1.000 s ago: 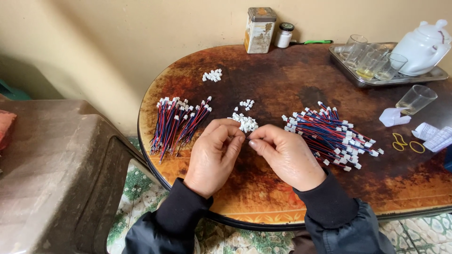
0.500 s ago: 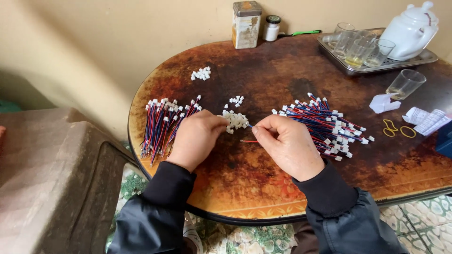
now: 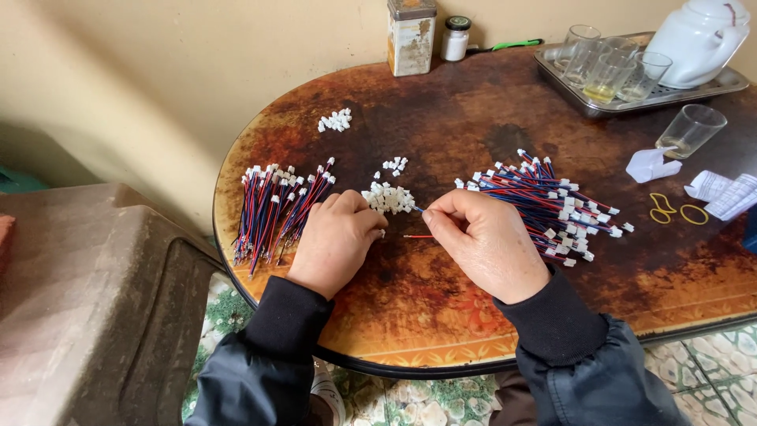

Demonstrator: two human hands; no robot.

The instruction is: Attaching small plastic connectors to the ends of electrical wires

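Note:
My left hand [image 3: 337, 239] rests on the round brown table [image 3: 441, 315], its fingertips at a small heap of white plastic connectors [image 3: 388, 198]. My right hand [image 3: 486, 243] pinches a red and blue wire pair [image 3: 416, 235] whose ends stick out to the left, close to the heap. A pile of red and blue wires with white plugs [image 3: 276, 207] lies left of my left hand. A bigger pile of such wires [image 3: 548, 201] lies right of my right hand.
Two more small clusters of white connectors [image 3: 335, 120] sit further back. A rusty tin [image 3: 412, 35], a small jar [image 3: 456, 38], a metal tray [image 3: 568, 79] with glasses and a white teapot [image 3: 698, 39], a loose glass [image 3: 690, 130], yellow rubber bands [image 3: 678, 211] and paper lie around. A grey plastic stool [image 3: 87, 300] stands left.
My hands have separated from a joined grip in front of me. The left hand reached to the connector heap; the right keeps hold of the wire pair. The camera view shifted.

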